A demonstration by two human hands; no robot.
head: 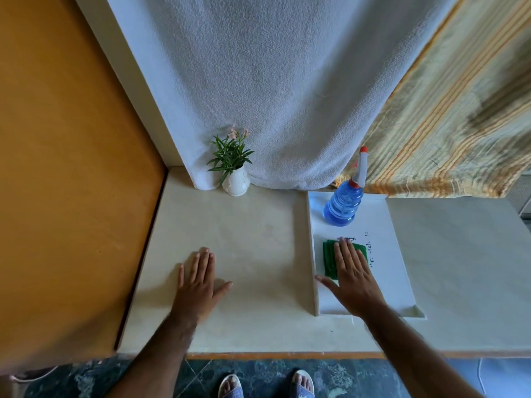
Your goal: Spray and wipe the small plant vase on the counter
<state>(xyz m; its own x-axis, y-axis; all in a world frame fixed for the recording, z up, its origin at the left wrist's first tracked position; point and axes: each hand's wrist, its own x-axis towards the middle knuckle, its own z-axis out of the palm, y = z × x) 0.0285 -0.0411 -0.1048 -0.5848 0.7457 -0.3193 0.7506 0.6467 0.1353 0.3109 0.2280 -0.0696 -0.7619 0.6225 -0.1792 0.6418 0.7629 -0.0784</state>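
A small white vase with green leaves and pink flowers stands at the back of the cream counter, against a white cloth. A blue spray bottle with a white and red nozzle stands at the far end of a white tray. A folded green cloth lies on the tray. My right hand rests flat on the cloth, fingers spread, covering most of it. My left hand lies flat on the bare counter, well in front of the vase, holding nothing.
A white textured cloth hangs behind the counter, with a striped yellow fabric to its right. An orange wooden panel borders the counter on the left. The counter's front edge runs above a dark tiled floor, where my sandalled feet show.
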